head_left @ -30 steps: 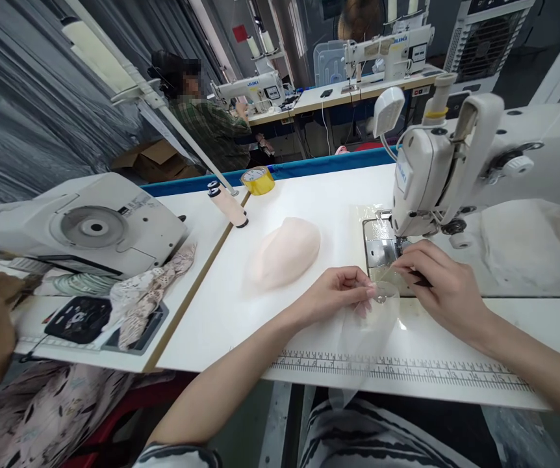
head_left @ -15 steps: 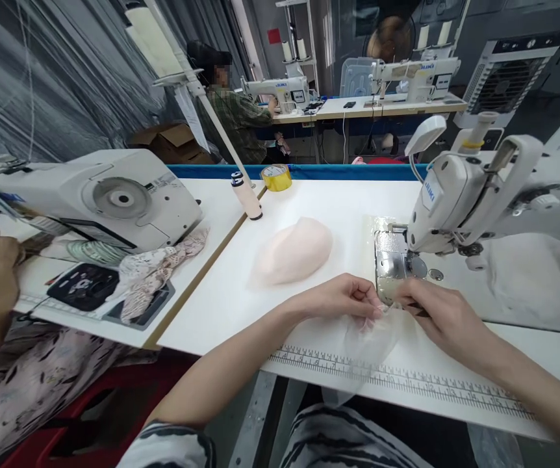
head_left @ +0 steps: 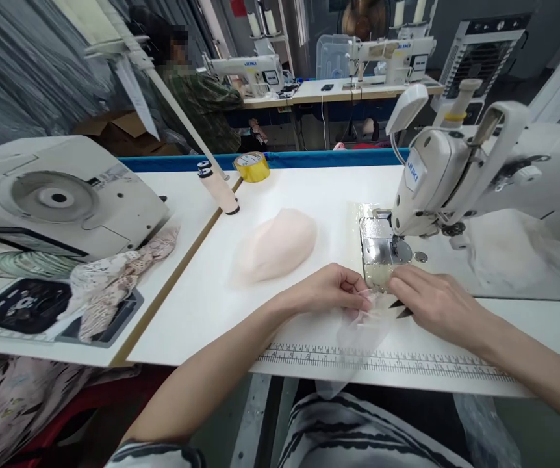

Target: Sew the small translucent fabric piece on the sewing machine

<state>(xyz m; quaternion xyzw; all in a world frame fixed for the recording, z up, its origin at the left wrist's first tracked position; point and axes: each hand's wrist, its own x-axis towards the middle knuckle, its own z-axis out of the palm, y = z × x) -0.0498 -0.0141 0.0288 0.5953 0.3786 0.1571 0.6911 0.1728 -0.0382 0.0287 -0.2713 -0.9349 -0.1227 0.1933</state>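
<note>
My left hand [head_left: 343,289] is closed, its thumb and fingers pinching a sheer, pale fabric [head_left: 362,335]. That fabric hangs over the table's front edge toward my lap. Close by on the right, my right hand [head_left: 431,305] is closed around small dark thread snips [head_left: 401,309], whose two pointed blades stick out below the fingers, slightly apart. Its fingertips are at the fabric's upper edge; whether they grip it I cannot tell. Both hands are just in front of the needle plate [head_left: 380,250] of a white sewing machine [head_left: 436,182].
A pale pink moulded cup [head_left: 280,244] lies left of my hands. Behind it are a thread cone [head_left: 219,188] and yellow tape roll [head_left: 252,168]. More sheer fabric [head_left: 504,247] lies under the machine arm. A second machine [head_left: 60,195] stands left. A co-worker [head_left: 197,97] sits beyond.
The view has turned, so the scene sits further left and slightly higher. The other person's hand at the far left has left view. More of the snips' blades shows beneath my right hand.
</note>
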